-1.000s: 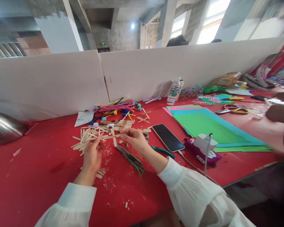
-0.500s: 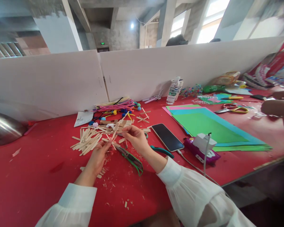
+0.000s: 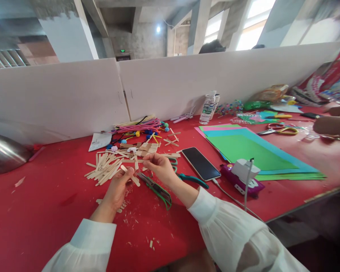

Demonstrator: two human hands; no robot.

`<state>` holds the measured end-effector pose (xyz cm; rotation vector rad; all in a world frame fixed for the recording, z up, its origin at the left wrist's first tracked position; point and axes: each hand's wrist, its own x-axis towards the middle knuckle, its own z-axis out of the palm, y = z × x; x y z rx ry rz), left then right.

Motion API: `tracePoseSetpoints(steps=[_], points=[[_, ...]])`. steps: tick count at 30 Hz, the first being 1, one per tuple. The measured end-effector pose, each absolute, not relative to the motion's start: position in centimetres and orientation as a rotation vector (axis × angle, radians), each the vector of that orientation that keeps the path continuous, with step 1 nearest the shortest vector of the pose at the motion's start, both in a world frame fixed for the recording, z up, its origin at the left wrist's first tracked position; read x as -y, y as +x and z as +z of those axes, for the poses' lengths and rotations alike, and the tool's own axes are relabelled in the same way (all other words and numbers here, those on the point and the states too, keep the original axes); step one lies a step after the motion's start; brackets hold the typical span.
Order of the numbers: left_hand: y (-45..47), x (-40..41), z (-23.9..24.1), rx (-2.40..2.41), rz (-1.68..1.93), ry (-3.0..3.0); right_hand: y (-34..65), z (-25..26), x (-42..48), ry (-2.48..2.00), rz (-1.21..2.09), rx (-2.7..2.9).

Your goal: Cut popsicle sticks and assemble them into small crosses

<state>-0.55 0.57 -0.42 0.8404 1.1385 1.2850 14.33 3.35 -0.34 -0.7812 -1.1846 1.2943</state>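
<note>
Red cloth-covered table w/ white foam-board divider behind, bare concrete room beyond. L hand pinches a flat wooden craft stick by its near end, fingers closed on it, just right of the loose stick pile. R hand pinches a thin stick lying level above the table; green utility knife, glossy black phone and smooth colored paper sheets nearby.

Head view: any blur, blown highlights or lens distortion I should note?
Head view: the bright windows at top right are blown out; the white partition boards bow from wide-angle distortion; another person's hand at the right edge is blurred, while the left hand and right hand holding pale wooden craft sticks stay sharp.
</note>
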Motion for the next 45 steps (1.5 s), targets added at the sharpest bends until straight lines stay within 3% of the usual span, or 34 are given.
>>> tracePoseSetpoints(steps=[15, 27, 45], points=[[-0.7, -0.5, 0.3, -0.996, 1.242, 0.605, 14.3, -0.1, -2.9, -0.821, 1.196, 1.271], [-1.2, -0.4, 0.9, -0.692, 1.008, 0.382, 14.3, 0.1, -2.6, -0.848, 1.128, 1.346], [-1.0, -0.2, 0.3, -0.801, 1.128, 0.664, 14.4, 0.0, -2.5, -0.890, 0.952, 1.467]])
